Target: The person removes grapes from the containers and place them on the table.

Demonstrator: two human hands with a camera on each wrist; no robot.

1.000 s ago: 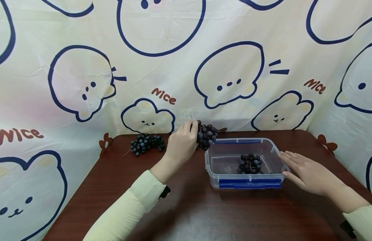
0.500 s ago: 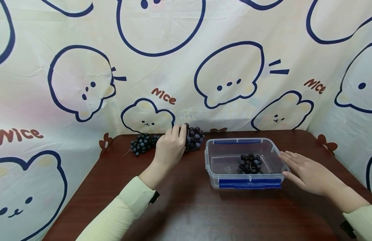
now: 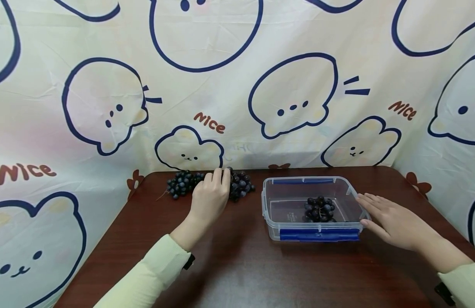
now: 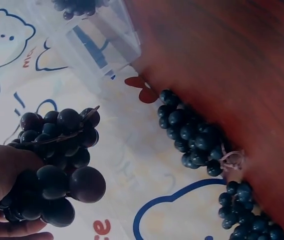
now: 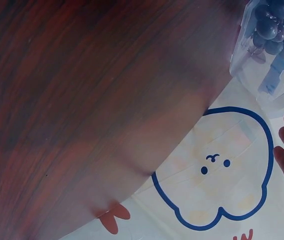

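Note:
My left hand (image 3: pixel 211 194) grips a bunch of dark grapes (image 3: pixel 241 185) at the back of the table. In the left wrist view, thumb and fingers curl round this bunch (image 4: pixel 57 165), with its stem showing. Just left of the hand lie more dark grapes (image 3: pixel 179 185); the left wrist view shows them as two clusters close together. My right hand (image 3: pixel 395 220) rests with extended fingers against the right side of a clear plastic container (image 3: pixel 274 233) with blue clips. Inside that container sits another bunch of grapes (image 3: pixel 319 209).
A dark brown wooden table (image 3: pixel 237 273) carries everything. Behind it and along both sides hangs a pale cloth (image 3: pixel 237 90) printed with cartoon animals. The container stands right of centre, without a lid on top.
My left hand has moved left and lower with its bunch, away from the container's left edge toward the other grapes. The right hand and container have stayed put.

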